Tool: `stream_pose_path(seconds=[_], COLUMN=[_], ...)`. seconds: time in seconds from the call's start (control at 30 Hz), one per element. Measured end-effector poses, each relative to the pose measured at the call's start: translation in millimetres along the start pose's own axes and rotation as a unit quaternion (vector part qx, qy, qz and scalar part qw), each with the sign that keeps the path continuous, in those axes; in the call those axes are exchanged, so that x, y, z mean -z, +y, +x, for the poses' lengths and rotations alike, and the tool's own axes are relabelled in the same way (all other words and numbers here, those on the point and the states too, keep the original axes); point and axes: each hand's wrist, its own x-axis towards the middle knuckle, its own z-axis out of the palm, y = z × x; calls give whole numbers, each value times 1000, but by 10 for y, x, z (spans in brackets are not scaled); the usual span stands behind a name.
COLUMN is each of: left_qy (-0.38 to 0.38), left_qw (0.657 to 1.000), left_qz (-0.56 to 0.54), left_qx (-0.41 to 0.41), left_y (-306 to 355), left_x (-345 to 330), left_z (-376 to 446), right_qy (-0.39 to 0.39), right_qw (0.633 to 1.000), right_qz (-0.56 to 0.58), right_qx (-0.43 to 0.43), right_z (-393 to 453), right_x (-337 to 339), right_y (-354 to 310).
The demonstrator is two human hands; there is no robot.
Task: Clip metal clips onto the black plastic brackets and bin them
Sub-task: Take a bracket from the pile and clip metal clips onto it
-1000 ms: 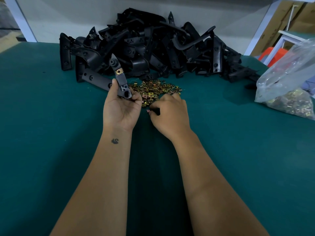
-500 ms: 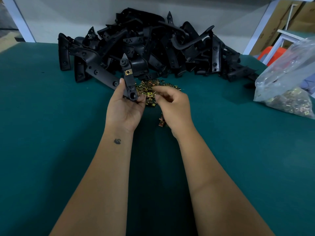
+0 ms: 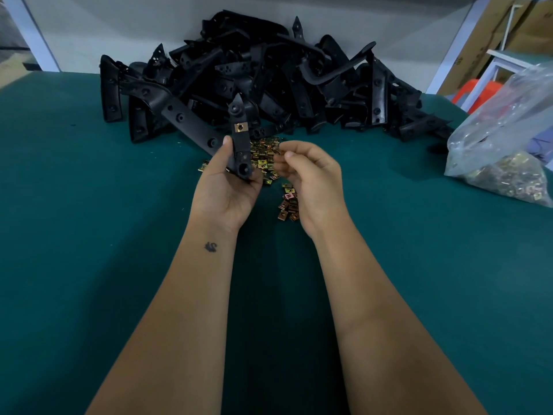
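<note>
Moved: the right hand (image 3: 311, 181) rose from the surface (image 3: 89, 235) toward the bracket (image 3: 241, 139).
Right fingers: pinched a clip (image 3: 276, 150).
Left hand (image 3: 227, 187): gripped the bracket upright.
Meaning: probably a second clip came next.

The green tabletop (image 3: 74, 235) lies bare to the left and right of both forearms. At the far edge the pile of black brackets (image 3: 269, 85) blocks the way, loose clips (image 3: 263, 157) lie before it, and a plastic bag (image 3: 505, 145) stands at the right.
</note>
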Motion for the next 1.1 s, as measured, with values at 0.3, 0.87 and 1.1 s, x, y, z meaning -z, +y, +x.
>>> stream_pose_path(seconds=[0.3, 0.87, 1.1], left_qy=[-1, -37, -37], left_qw=[1000, 999, 999], left_qz=[28, 22, 34], left_qx=[5, 15, 3], left_y=[-29, -34, -51], left_x=[-24, -60, -44], left_z=[-9, -56, -47], right_qy=[11, -44, -52], right_qw=[998, 999, 998], right_qz=[-54, -11, -16], right_qx=[33, -1, -14], right_z=[8, -18, -34], right_x=[-5, -75, -70], right_y=[21, 43, 34])
